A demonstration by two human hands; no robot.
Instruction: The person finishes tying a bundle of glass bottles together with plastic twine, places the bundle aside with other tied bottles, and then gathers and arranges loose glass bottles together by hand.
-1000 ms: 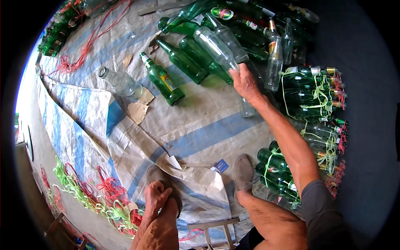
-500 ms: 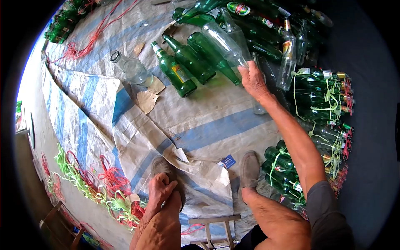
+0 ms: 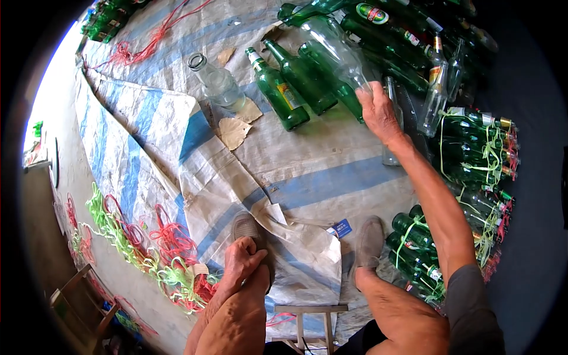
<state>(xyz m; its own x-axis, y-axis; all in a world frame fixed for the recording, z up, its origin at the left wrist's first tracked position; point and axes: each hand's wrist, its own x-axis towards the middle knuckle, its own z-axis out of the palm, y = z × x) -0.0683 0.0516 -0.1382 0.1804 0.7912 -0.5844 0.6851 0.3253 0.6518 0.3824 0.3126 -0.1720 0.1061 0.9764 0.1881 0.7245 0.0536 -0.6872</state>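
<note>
My right hand (image 3: 381, 113) is closed around the neck of a clear glass bottle (image 3: 338, 42). The bottle's base points away from me, toward the pile of bottles, and it overlaps a green bottle (image 3: 349, 97) lying below it. Left of that lie two more green bottles, one plain (image 3: 305, 80) and one with a yellow label (image 3: 283, 97). Farther left is a wide-mouthed clear bottle (image 3: 219, 83). Beside my right wrist lies another clear bottle (image 3: 390, 155). My left hand (image 3: 244, 260) rests at my left knee with its fingers curled in and nothing visible in them.
Loose green bottles (image 3: 384, 50) are heaped at the far right. Bundles of tied bottles (image 3: 473, 142) stand along the right side. A striped tarp (image 3: 331, 183) covers the floor, with tangled red and green twine (image 3: 171, 248) at the left. A low wooden stool (image 3: 313, 309) is beneath me.
The view has turned a little to the left, so the scene sits farther right. The clear bottle in my right hand has shifted slightly left over the green ones. My left hand stays at the knee.
</note>
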